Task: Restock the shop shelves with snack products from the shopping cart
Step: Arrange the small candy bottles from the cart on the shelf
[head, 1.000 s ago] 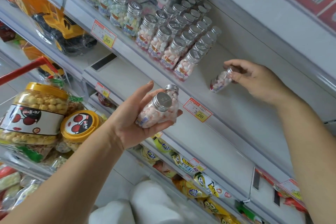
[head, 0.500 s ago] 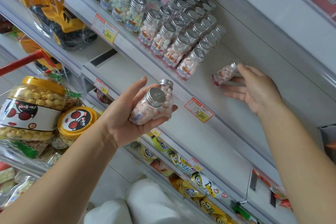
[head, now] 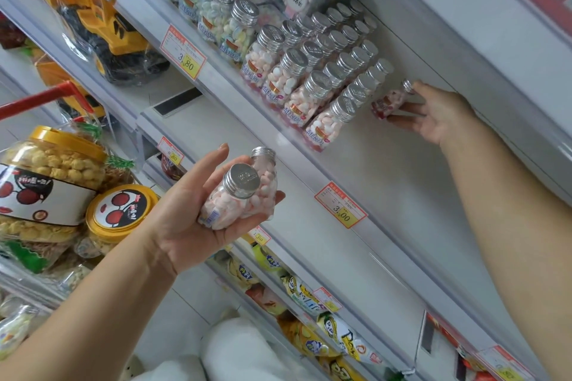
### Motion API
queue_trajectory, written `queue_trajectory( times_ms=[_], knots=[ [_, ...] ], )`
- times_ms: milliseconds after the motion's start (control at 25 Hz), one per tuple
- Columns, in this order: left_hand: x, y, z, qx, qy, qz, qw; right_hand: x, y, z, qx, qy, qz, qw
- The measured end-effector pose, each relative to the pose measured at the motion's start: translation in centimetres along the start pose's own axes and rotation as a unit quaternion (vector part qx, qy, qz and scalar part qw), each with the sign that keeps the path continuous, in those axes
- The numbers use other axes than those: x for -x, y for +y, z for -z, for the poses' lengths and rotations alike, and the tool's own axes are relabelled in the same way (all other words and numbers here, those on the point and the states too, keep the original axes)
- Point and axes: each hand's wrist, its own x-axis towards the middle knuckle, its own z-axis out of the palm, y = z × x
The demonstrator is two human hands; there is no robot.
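In the head view, my right grip [head: 433,114] reaches to about 2 o'clock. Its fingers are mostly straight and laid against a single candy bottle [head: 388,103], not wrapped round it. That bottle sits on the shelf [head: 387,182] just at 3 o'clock of the silver-capped rows [head: 312,71], I judge to begin a new column flush with them. My left grip [head: 198,219], near centre toward 7 o'clock, is palm-up and cupped round two spare bottles [head: 241,195], kept close as the next supply. At 9 o'clock the red-handled shopping cart [head: 37,99] carries yellow-lidded jars [head: 52,176], so restocking looks far from finished.
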Motion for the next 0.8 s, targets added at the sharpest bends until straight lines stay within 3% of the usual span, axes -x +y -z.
queue_trajectory(
  times_ms=[240,800],
  knots=[
    [0.1,0.6,1.0,0.0,-0.008,-0.012,1.0,-2.2,-2.1,-2.8,0.047,0.007,0.019,0.999],
    [0.9,1.7,1.3,0.001,-0.008,-0.026,1.0,-3.2,-3.7,-6.3,0.003,0.005,0.022,1.0]
  ],
)
